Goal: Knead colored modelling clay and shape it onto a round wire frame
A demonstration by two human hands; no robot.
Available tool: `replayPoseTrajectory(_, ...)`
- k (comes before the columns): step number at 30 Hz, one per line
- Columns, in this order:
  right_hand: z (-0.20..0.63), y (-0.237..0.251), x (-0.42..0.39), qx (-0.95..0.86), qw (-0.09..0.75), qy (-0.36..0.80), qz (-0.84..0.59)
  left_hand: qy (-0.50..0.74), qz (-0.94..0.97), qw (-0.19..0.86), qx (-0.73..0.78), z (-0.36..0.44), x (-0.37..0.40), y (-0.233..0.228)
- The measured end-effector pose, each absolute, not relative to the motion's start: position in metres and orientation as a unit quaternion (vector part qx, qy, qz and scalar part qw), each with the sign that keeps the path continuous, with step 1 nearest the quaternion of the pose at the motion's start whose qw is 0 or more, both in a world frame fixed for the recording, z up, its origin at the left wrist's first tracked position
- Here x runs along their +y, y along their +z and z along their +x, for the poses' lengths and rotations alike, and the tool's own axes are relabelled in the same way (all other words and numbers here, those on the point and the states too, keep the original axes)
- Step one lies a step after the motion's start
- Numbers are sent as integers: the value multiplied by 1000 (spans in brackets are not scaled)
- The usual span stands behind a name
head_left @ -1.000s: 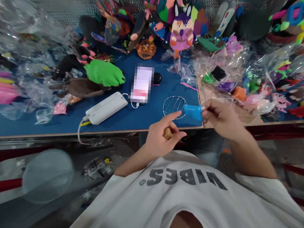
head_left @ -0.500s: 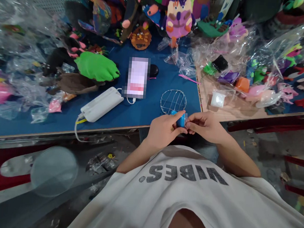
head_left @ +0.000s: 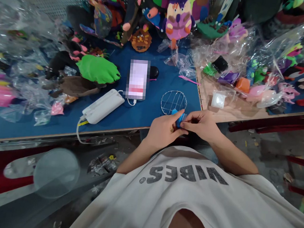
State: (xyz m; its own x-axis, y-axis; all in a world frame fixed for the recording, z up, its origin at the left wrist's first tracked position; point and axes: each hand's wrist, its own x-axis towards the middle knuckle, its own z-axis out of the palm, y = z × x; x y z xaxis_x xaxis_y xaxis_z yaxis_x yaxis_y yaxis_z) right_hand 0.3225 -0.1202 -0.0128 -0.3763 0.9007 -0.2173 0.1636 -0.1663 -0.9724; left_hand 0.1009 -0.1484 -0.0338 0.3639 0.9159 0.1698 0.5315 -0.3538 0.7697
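Between my two hands, just over the table's front edge, is a small lump of blue modelling clay [head_left: 179, 119], partly in clear wrapping. My left hand [head_left: 163, 128] is closed around it with thumb and forefinger. From the other side, the fingertips of my right hand [head_left: 202, 125] pinch its wrapped end. Fingers cover much of the clay. Right behind it a round wire grid [head_left: 174, 101] lies flat on the blue tabletop.
A phone [head_left: 138, 79] is cabled near a white power bank [head_left: 103, 106]. Green clay [head_left: 99, 69] lies left. Wrapped clay blocks, such as an orange one [head_left: 243, 84], sit on a wooden board [head_left: 224, 115] at right. Clay figures [head_left: 179, 17] stand at the back.
My right fingers have shifted slightly left, closer onto the blue clay. The left hand keeps its hold. The whole view has moved a little.
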Motion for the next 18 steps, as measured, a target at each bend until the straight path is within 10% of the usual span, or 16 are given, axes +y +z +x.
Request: replayPoseTrajectory(18,319,2,-122,-623,257,570,-469,271,737,377,491,93,-146,-12)
